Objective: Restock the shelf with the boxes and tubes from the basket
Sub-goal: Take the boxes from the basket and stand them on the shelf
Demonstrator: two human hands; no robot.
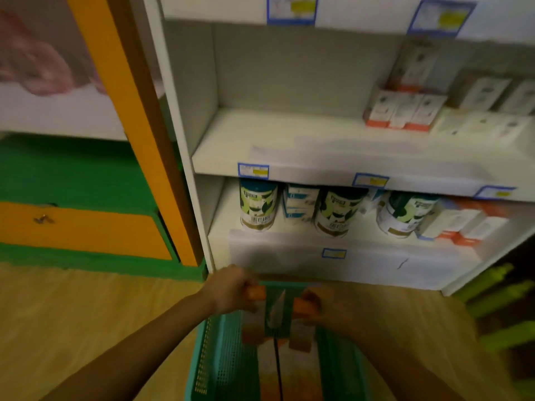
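Note:
A teal mesh basket (223, 360) sits on the floor below me, with more orange-and-white boxes (289, 371) lying inside. My left hand (228, 289) grips an orange-topped white box (254, 316) just above the basket. My right hand (324, 311) grips a second box of the same kind (302, 328) beside it. Straight ahead stands the white shelf unit (289, 157). Its middle shelf is bare on the left and carries white-and-orange boxes (405, 111) on the right. The picture is blurred.
The lower shelf holds green-and-white cans (257, 208), blue-and-white boxes (299, 202) and orange-and-white boxes (463, 224). An orange and green cabinet (81, 227) stands at the left. Green objects (500, 302) lie on the floor at the right. The floor is wood.

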